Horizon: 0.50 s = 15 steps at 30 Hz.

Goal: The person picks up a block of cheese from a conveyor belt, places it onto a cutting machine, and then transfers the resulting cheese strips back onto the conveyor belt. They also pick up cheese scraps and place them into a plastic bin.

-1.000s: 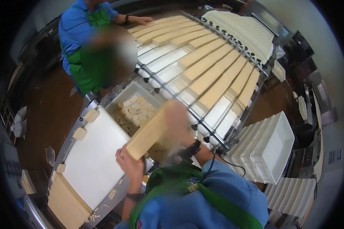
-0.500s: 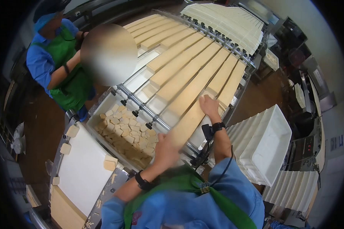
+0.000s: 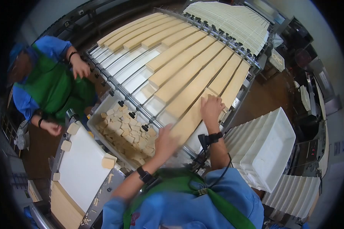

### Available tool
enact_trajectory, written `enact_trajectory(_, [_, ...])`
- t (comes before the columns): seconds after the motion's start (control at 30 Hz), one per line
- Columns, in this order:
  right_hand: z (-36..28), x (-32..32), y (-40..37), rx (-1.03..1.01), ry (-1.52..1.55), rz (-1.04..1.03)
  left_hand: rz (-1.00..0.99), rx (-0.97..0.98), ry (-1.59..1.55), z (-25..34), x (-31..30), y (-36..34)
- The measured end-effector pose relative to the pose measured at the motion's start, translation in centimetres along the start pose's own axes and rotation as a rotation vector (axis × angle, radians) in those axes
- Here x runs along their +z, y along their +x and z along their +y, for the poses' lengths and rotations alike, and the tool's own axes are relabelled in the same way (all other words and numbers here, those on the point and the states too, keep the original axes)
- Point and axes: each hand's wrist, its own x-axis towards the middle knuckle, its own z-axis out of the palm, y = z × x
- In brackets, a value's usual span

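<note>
Right hand (image 3: 212, 109) lies on long tan block (image 3: 188, 124), left hand (image 3: 166, 144) at near end, presumably steadying both ends. Fingers: right bent, left blurred; cannot tell grip.

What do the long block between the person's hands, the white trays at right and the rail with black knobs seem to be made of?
Long block: probably a bread-like food; matte, even tan surface.
White trays: likely plastic; smooth walls, moulded-looking rims.
Rail: apparently metal, perhaps steel; grey with bright highlights.
</note>
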Motion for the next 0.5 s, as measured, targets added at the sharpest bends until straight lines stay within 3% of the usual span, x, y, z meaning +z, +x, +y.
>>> enact_trajectory(0.07, [-0.4,-1.1,-1.5,-0.004,0.022,-0.032,0.015,-0.019,-0.01,1.0,1.2,1.0])
enact_trajectory(0.23, [-1.1,-1.6,-7.9,-0.207,0.463,-0.155,-0.065,-0.137,-0.111,3.7,0.1,1.2])
enact_trajectory(0.27, [-1.6,-2.7,-9.3,-0.322,0.525,-0.299,-0.064,-0.137,-0.104,3.3,0.1,1.1])
enact_trajectory(0.3, [-2.2,-4.0,-9.9,-0.439,0.585,-0.448,-0.061,-0.07,-0.127,2.4,0.2,1.0])
enact_trajectory(0.4, [-3.6,-5.8,-10.5,-0.429,0.495,-0.53,-0.03,0.089,-0.159,-0.4,0.7,0.9])
enact_trajectory(0.47, [-3.7,-5.3,-10.9,-0.46,0.43,-0.481,0.036,0.232,-0.196,-3.0,1.7,1.0])
enact_trajectory(0.5, [-3.7,-4.7,-11.0,-0.484,0.359,-0.416,0.05,0.209,-0.193,-3.6,1.4,0.7])
